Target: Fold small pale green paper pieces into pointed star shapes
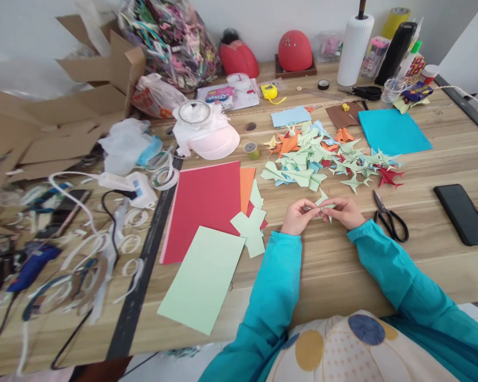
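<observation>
My left hand (298,215) and my right hand (345,212) meet over the table, both pinching a small pale green folded paper figure (323,197) with pointed tips. The fingers cover its middle. Just beyond lies a pile of folded paper figures (302,154) in pale green, orange, blue and red. Black-handled scissors (391,218) rest to the right of my right hand. Left of my left hand are cut pale green paper shapes (252,229), a pale green sheet (202,278) and red sheets (207,207).
A black phone (464,213) lies at the right. Blue paper (394,130) sits behind the pile. A tape roll (251,150) stands near a white cap (213,139). Cables, white strips and a power strip (141,190) clutter the left, beside a cardboard box (99,74).
</observation>
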Tool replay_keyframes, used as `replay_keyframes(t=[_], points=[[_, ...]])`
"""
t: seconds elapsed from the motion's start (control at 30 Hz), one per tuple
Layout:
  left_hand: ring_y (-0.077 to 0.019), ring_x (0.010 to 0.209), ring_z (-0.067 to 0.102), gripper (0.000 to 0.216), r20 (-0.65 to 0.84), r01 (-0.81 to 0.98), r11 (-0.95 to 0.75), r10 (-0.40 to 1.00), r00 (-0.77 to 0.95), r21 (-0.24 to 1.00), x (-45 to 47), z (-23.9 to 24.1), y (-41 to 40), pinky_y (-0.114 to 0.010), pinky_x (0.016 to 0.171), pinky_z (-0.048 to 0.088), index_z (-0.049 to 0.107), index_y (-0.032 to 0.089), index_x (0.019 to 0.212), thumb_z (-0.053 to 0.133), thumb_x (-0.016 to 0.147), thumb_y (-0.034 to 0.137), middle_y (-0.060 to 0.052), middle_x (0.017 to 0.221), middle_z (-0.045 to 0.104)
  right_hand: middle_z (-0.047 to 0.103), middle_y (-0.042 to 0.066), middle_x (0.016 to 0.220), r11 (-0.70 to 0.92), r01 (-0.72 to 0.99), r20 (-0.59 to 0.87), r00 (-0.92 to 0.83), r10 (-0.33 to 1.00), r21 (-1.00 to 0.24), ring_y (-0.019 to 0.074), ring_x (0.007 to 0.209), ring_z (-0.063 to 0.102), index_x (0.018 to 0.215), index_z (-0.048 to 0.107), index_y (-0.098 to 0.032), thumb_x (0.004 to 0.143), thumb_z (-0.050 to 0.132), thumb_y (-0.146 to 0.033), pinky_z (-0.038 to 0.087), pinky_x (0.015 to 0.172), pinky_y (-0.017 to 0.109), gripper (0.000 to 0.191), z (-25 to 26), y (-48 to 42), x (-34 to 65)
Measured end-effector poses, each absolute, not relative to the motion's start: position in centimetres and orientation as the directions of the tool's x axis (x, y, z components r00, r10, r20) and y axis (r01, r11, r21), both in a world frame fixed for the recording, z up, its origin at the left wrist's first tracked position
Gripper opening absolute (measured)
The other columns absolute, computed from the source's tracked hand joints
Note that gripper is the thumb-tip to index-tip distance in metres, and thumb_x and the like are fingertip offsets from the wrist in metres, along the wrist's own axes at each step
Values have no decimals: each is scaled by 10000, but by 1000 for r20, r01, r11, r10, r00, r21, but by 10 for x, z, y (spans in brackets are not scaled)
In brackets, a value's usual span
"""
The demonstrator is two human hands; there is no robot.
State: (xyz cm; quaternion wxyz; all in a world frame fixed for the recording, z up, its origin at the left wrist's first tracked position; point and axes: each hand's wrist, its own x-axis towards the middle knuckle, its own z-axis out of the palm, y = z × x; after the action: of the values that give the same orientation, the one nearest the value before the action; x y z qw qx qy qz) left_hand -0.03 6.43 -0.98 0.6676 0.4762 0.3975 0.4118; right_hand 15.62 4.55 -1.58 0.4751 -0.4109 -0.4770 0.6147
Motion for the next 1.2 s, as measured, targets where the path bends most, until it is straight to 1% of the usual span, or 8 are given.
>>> replay_keyframes(t=[0.13, 0.33, 0.47, 0.63, 0.9, 1.03, 1.2], points=[[-137, 625, 618, 215, -147, -168, 214, 928, 342, 962, 0, -10, 64, -302, 675, 501, 576, 128, 659, 709, 585, 281, -10, 613, 633, 647, 14, 630, -87, -198, -42, -221, 974, -976, 115, 515, 571, 826, 669, -169, 665, 686, -281, 472, 497, 260, 196, -15, 46, 156], [-136, 636, 618, 211, -120, -152, 181, 932, 343, 972, -1, -11, 64, -289, 668, 499, 586, 133, 687, 700, 599, 286, -17, 646, 643, 644, 18, 624, -89, -186, -48, -215, 976, -979, 121, 520, 572, 819, 672, -172, 661, 682, -327, 475, 503, 270, 221, -14, 45, 157], [-148, 644, 627, 201, -126, -149, 187, 929, 347, 971, -1, -10, 64, -302, 678, 503, 590, 137, 692, 686, 617, 297, -20, 636, 649, 650, 18, 624, -90, -194, -50, -199, 979, -977, 122, 524, 581, 822, 669, -170, 656, 689, -312, 477, 509, 267, 219, -15, 45, 157], [-149, 622, 630, 217, -139, -148, 194, 938, 317, 970, 0, -9, 64, -295, 653, 506, 569, 139, 668, 699, 600, 300, -12, 610, 639, 649, 11, 611, -103, -203, -62, -201, 978, -974, 120, 516, 579, 826, 666, -172, 645, 700, -287, 461, 488, 255, 217, -13, 45, 157], [-145, 616, 619, 211, -121, -128, 167, 943, 309, 978, 1, -8, 63, -305, 652, 502, 571, 138, 664, 691, 611, 304, -11, 612, 631, 650, 12, 605, -108, -174, -74, -187, 979, -979, 118, 507, 578, 812, 663, -158, 628, 711, -291, 465, 484, 251, 232, -12, 45, 156], [-141, 613, 615, 204, -123, -127, 169, 943, 309, 977, 1, -8, 63, -300, 646, 498, 571, 141, 658, 691, 610, 298, -9, 611, 629, 657, 16, 627, -98, -162, -67, -190, 979, -982, 118, 512, 580, 814, 662, -165, 642, 700, -295, 463, 483, 249, 219, -16, 46, 157], [-143, 604, 620, 206, -126, -123, 168, 946, 298, 978, 1, -9, 63, -293, 634, 496, 568, 140, 657, 691, 609, 297, -8, 596, 626, 654, 15, 624, -90, -190, -52, -200, 978, -978, 117, 514, 583, 807, 662, -165, 661, 688, -286, 461, 484, 248, 192, -16, 46, 156]])
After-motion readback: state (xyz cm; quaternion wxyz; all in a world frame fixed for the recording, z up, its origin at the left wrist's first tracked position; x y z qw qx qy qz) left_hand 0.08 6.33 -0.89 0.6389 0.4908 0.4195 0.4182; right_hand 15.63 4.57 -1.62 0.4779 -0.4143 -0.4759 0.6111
